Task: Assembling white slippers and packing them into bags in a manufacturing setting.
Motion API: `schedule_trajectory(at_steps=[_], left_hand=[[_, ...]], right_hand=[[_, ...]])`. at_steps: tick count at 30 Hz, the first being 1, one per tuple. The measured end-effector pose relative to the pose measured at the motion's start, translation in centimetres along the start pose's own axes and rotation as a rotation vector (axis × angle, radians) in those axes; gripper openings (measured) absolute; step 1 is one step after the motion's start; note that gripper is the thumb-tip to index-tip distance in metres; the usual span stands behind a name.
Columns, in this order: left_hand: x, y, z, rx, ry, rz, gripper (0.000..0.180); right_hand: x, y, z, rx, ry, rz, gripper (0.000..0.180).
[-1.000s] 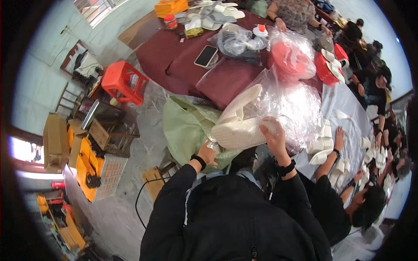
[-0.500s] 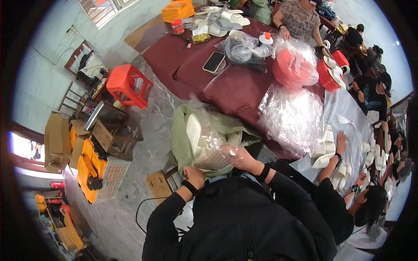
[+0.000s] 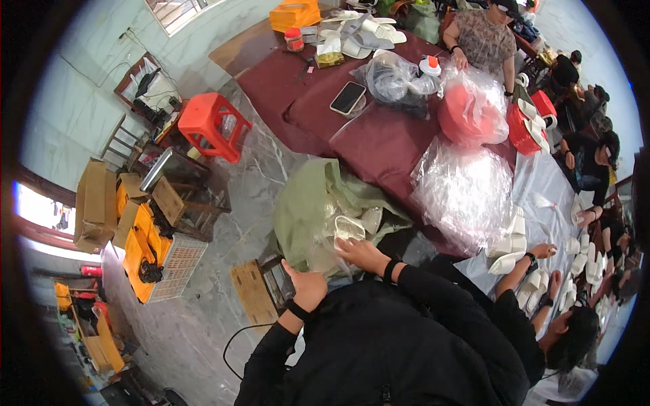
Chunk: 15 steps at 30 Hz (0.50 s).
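Observation:
In front of me a green woven sack [image 3: 305,189] stands with its mouth open, and pale slippers in clear plastic show inside. My right hand [image 3: 365,256] is at the sack's near side, its fingers closed on the end of a cream slipper [image 3: 349,227]. Clear plastic around that slipper blurs its outline. Lower and to the left, my left hand [image 3: 308,287] is lifted near the sack's edge with a digit stretched out. It seems to hold nothing, though some of its fingers are hidden.
A maroon-covered table [image 3: 379,149] carries a phone [image 3: 348,98], a stack of clear bags [image 3: 464,193] and loose slippers [image 3: 362,34]. A red stool [image 3: 213,125] and a wooden stool [image 3: 254,291] stand at left. Co-workers handle slippers at right.
My left hand has gone from closed fingers to a stretched digit, away from the plastic. My right hand now grips a slipper's end; the long slipper sole at the sack's left no longer shows.

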<state>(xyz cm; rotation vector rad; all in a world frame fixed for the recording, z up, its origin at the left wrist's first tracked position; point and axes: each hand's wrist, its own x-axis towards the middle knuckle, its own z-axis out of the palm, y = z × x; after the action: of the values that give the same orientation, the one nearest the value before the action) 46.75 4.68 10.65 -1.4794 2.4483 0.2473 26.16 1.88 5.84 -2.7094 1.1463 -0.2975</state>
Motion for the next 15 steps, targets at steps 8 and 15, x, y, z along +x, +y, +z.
schedule_trajectory(at_steps=[8,15], left_hand=[[-1.2,0.6,-1.8,0.034,0.069,0.144,0.019],[-1.7,-0.8,-2.4,0.091,-0.061,0.061,0.016]], right_hand=[[5.5,-1.4,4.2,0.209,-0.525,0.183,0.067],[-1.2,1.5,9.8,0.751,-0.590,0.350,0.053]])
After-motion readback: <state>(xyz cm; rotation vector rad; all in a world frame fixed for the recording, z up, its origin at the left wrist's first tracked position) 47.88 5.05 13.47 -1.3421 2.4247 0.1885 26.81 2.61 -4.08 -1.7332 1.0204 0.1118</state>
